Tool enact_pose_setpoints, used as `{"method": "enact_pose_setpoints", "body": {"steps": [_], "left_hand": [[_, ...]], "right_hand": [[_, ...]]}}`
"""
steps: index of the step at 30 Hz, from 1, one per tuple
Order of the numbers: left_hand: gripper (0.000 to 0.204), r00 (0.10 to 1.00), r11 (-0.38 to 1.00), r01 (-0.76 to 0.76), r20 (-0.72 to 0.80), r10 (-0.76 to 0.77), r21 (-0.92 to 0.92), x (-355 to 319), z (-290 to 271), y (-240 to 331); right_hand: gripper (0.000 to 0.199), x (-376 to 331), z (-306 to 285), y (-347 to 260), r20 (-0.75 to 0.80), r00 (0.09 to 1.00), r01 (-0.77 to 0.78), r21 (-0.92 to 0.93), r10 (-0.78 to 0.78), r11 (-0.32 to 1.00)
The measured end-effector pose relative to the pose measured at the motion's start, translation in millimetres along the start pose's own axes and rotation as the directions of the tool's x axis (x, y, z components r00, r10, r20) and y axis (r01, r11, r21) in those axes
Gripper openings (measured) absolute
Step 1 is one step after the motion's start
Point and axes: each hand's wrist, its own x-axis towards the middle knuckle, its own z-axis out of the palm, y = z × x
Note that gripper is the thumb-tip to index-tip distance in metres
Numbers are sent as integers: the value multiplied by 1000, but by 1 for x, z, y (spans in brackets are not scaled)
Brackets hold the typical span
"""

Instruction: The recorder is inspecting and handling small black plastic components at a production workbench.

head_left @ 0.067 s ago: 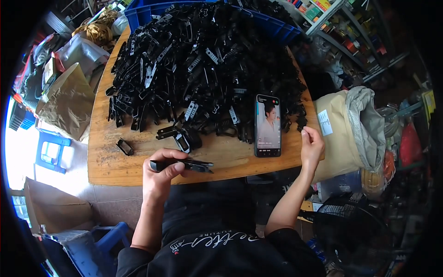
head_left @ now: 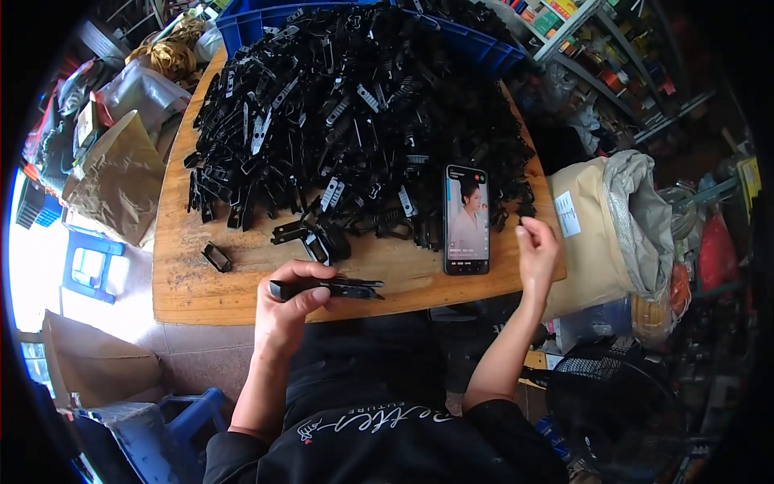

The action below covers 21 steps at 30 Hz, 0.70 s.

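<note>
In my left hand (head_left: 292, 302) is a long black clip-like part (head_left: 351, 288), pinched between thumb and fingers over the near edge of the table, its narrow end pointing right. My right hand (head_left: 536, 250) is raised by the table's right edge, thumb and forefinger pressed together. Whatever it may hold is too small to make out. Between the hands lies a phone (head_left: 468, 226) with a lit screen showing a person. A large heap of black clip parts (head_left: 322, 129), some with grey pieces, covers most of the table beyond.
The wooden table (head_left: 193, 290) has one loose black frame-shaped part (head_left: 217, 257) at its left. Blue crates (head_left: 242, 28) stand behind the heap. A large beige sack (head_left: 597, 242) stands to the right, above a black fan (head_left: 613, 395). Blue stools (head_left: 89, 262) are at the left.
My left hand has shifted slightly right with the black clip-like part. My right hand has moved a little left, toward the phone.
</note>
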Motion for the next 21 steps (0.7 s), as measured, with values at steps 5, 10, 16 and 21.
{"method": "enact_pose_setpoints", "body": {"steps": [5, 10, 16, 21], "left_hand": [[25, 1000, 1000, 17, 9, -17, 15, -3, 5, 1], [22, 999, 1000, 20, -33, -20, 2, -5, -5, 2], [25, 990, 997, 69, -125, -64, 30, -5, 0, 3], [26, 966, 999, 52, -253, -54, -14, -14, -8, 8]], "right_hand": [[20, 6, 31, 4, 98, 977, 202, -184, -187, 962], [23, -4, 16, 5, 158, 987, -7, -157, 32, 988], [12, -1, 1, 8, 233, 972, 40, -278, 27, 960], [11, -17, 4, -20, 86, 990, -128, 199, 113, 972]]}}
